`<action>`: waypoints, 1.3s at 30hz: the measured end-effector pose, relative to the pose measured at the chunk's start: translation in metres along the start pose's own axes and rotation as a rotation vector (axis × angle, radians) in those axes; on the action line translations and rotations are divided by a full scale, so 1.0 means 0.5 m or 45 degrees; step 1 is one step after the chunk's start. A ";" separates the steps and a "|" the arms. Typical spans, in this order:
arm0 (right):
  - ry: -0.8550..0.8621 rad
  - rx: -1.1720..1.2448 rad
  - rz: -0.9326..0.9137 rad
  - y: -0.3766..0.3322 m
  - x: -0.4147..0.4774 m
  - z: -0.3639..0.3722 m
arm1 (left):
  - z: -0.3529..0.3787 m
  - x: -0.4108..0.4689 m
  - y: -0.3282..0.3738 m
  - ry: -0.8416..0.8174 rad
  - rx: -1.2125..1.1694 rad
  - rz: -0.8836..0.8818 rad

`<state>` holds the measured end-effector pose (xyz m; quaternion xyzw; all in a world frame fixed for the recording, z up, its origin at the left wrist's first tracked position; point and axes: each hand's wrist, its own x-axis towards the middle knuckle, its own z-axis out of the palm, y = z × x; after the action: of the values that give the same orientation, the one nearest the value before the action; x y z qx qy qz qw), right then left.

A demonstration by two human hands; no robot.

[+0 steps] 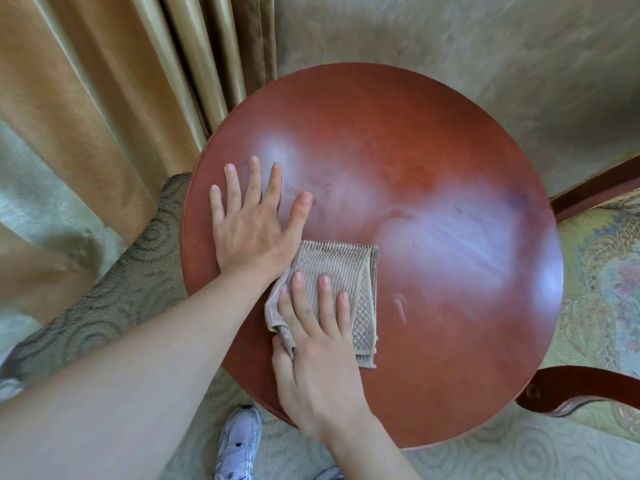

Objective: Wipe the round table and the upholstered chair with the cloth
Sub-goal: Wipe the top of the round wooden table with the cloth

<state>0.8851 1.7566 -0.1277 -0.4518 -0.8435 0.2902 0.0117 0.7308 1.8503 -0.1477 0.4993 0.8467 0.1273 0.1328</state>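
Observation:
The round table [415,150] has a glossy reddish-brown wooden top and fills the middle of the head view. A folded beige ribbed cloth [343,268] lies on its near left part. My right hand [318,368] presses flat on the cloth, fingers spread over it and thumb hooked around its left edge. My left hand [252,220] rests flat on the bare tabletop just left of the cloth, fingers apart, holding nothing. The upholstered chair [602,282] with a floral seat and a dark wooden arm stands at the right, partly tucked under the table edge.
Gold curtains [114,81] hang at the back left, touching the table's far left rim. A patterned grey-green cushioned seat [114,289] sits at the left of the table. My white sneaker [239,441] stands on the pale carpet below the table's near edge.

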 end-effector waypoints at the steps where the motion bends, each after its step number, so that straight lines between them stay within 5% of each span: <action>1: 0.004 -0.053 -0.009 0.000 0.000 0.002 | -0.001 -0.001 0.000 0.000 0.007 -0.001; 22: 0.127 -0.174 0.143 0.096 0.207 -0.096 | 0.003 -0.002 0.007 0.006 0.079 -0.032; 39: 0.284 -0.059 0.609 0.283 0.203 -0.218 | 0.012 -0.001 0.009 -0.025 0.202 -0.037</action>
<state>0.9628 1.9470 -0.1326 -0.6677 -0.7127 0.2137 0.0251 0.7364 1.8526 -0.1516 0.4970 0.8600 0.0530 0.1028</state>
